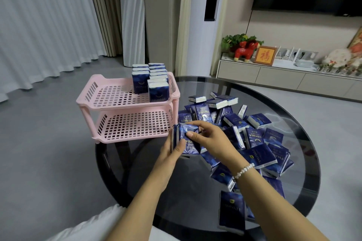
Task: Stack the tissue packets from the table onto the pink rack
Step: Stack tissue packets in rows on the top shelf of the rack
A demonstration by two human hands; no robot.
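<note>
A pink two-tier rack (109, 101) stands on the left edge of the round glass table (290, 111). Its top shelf holds two rows of upright dark blue tissue packets (150, 82) at the right end; the lower shelf is bare. Several more blue packets (254, 139) lie in a loose pile on the table. In front of the rack's lower shelf, both hands hold a small bundle of packets (187, 138). My left hand (172, 152) grips its left side, thumb on the front. My right hand (207, 135) presses on the front packet from the right.
One packet (232, 213) lies alone near the table's front edge. A white TV cabinet (274, 76) with ornaments, a red toy horse and a framed picture stands at the back right. Curtains hang at the left. My knee in white fabric shows at the bottom left.
</note>
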